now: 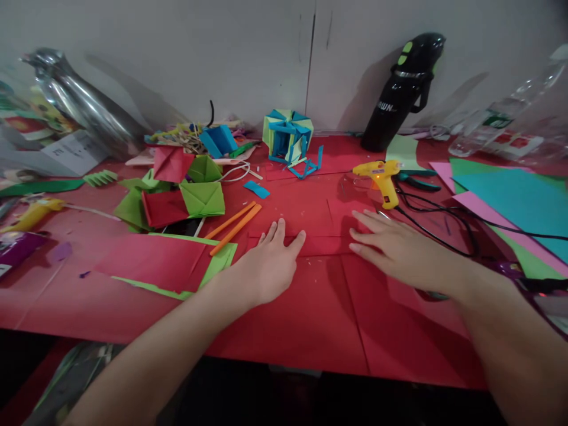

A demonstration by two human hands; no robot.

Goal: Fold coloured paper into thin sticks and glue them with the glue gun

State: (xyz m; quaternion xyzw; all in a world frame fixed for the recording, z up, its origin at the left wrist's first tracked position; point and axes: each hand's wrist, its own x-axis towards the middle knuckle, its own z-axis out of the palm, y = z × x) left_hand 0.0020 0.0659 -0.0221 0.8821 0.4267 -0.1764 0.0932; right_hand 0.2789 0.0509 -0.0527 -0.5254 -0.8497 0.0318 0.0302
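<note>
My left hand lies palm down on the red surface, its fingers apart. At its fingertips runs a narrow red paper strip, hard to tell from the red covering beneath. Toward the strip's right end rests my right hand, flat with fingers spread. Neither hand grips anything. Just beyond the right hand lies a yellow glue gun with a lit orange light. Two orange paper strips are left of my left hand, partly over stacked red and green sheets.
Folded red and green paper pieces are piled at left. A blue-and-green paper lantern shape stands at the wall beside a black bottle. Teal-handled pliers, a black cable and coloured sheets lie right. A silver jug stands left.
</note>
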